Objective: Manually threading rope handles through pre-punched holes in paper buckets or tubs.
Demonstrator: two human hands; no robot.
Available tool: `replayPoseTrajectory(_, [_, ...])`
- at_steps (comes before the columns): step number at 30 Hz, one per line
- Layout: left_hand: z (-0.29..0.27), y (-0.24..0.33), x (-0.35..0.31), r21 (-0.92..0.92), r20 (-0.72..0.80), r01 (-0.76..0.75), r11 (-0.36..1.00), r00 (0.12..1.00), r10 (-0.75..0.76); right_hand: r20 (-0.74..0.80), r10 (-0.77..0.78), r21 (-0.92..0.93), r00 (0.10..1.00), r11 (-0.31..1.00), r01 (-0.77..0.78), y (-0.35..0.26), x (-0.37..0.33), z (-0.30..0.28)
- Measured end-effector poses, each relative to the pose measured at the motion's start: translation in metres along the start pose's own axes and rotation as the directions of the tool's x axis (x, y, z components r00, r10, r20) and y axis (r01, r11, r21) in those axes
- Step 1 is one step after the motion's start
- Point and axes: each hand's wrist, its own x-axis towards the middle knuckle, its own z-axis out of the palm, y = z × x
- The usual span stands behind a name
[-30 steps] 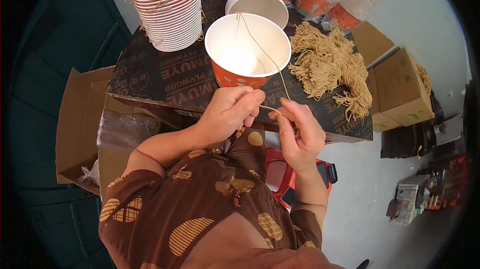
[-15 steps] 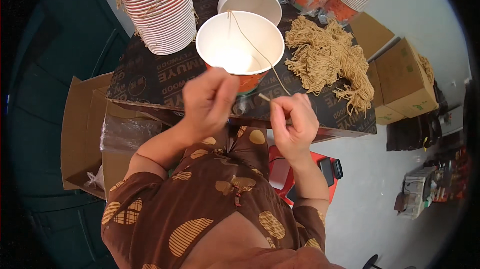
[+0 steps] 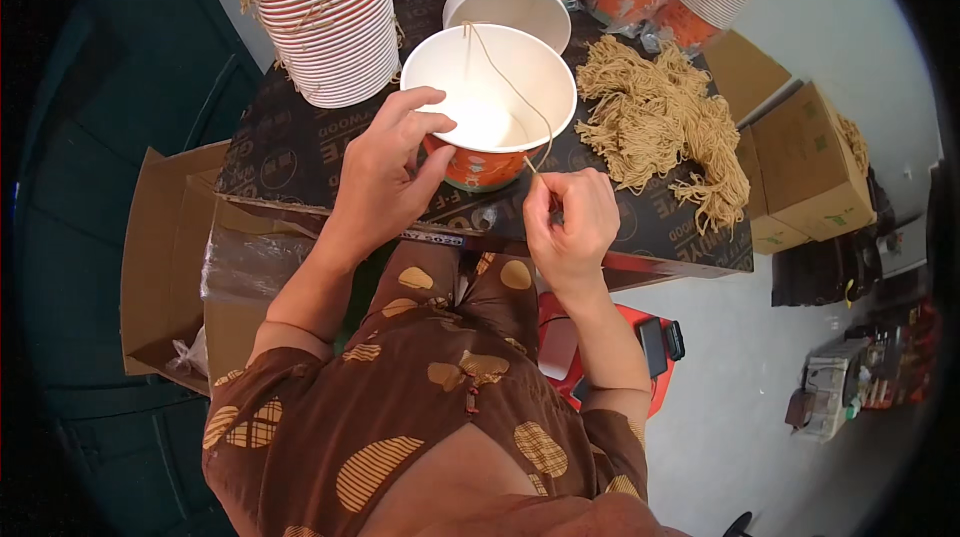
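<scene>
An orange paper bucket [image 3: 485, 170] with a white inside stands upright near the front edge of the table. A thin tan cord [image 3: 505, 80] hangs from its far rim, crosses the mouth and comes down over the near right side. My right hand [image 3: 572, 222] pinches the cord's end close to the bucket's front wall, where the tip seems to meet the wall; whether it passes through a hole I cannot tell. My left hand [image 3: 385, 172] is at the bucket's left side, fingers apart, fingertips over the rim and thumb near the outer wall.
A tall stack of corded buckets [image 3: 325, 27] stands left, a tipped white bucket stack [image 3: 510, 12] behind. A heap of tan cords [image 3: 660, 122] lies right on the dark table [image 3: 300, 162]. Cardboard boxes [image 3: 815, 162] are at right, another open carton [image 3: 165, 257] at lower left.
My left hand has opened and moved up to the bucket's rim. My right hand has brought the cord's end leftward, up against the bucket's front wall.
</scene>
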Motion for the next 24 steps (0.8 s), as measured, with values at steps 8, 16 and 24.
replayPoseTrajectory(8, [0.002,-0.001,-0.001,-0.051,-0.009,-0.005,0.999,1.000,0.005,0.008,-0.001,-0.019,1.000,1.000,0.001,0.000,0.002,0.003])
replayPoseTrajectory(16, [-0.003,0.006,-0.004,-0.062,0.009,-0.032,0.998,0.999,0.033,0.015,0.007,-0.013,1.000,1.000,-0.006,0.002,0.003,0.006])
replayPoseTrajectory(24, [-0.026,0.026,0.015,-0.084,0.097,-0.083,0.993,0.991,0.091,0.001,0.016,0.033,1.000,0.999,-0.016,0.002,-0.002,0.008])
